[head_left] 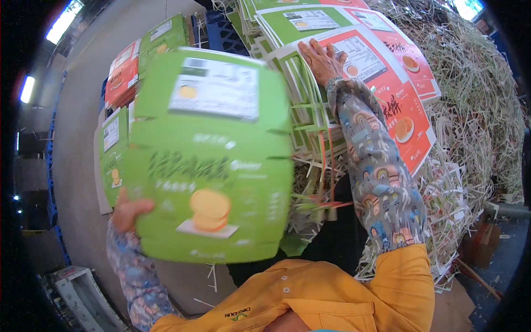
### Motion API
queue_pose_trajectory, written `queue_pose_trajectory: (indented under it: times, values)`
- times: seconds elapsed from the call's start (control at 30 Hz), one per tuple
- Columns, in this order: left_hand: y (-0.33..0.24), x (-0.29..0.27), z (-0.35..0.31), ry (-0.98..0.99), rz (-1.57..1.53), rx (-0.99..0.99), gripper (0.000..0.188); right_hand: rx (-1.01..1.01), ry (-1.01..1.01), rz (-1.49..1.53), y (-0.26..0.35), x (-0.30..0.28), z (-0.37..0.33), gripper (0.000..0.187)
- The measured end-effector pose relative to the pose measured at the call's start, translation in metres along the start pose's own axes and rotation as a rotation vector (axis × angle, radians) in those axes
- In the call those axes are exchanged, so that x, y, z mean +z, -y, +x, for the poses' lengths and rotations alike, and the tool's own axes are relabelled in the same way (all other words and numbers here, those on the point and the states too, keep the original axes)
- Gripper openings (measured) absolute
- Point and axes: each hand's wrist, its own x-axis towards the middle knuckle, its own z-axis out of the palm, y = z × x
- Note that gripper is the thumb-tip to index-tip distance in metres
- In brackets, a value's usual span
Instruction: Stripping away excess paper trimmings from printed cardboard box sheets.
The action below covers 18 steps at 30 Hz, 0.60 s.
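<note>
My left hand (131, 212) is closed on the lower left edge of a flat green carton sheet (251, 191), with the thumb on its printed face. The sheet is blurred by motion; it bears a white label panel and a picture of round yellow biscuits. To the right, my right hand (323, 60) lies with fingers spread on the top of a stack of flat carton sheets. A red printed sheet (406, 119) is uppermost there, and green and white sheet edges (304, 113) show along the stack's left side.
Shredded paper strips (470, 83) are heaped at the right. Beyond the held sheet stand stacks of red carton sheets (123, 69) and green carton sheets (163, 41), beside a blue pallet (224, 33). Orange strapping (330, 166) hangs by the stack. A grey crate (83, 293) sits lower left.
</note>
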Motion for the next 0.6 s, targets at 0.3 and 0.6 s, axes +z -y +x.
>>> queue_pose_trajectory:
  times: [0.3,0.6]
  values:
    - [0.03,-0.023,-0.088,-0.283,-0.196,0.476,0.054,-0.071,0.14,0.182,-0.046,-0.01,0.035,0.036]
    - [0.014,0.03,-0.054,-0.125,-0.399,0.614,0.049,0.141,-0.124,1.143,-0.072,-0.173,-0.054,0.027]
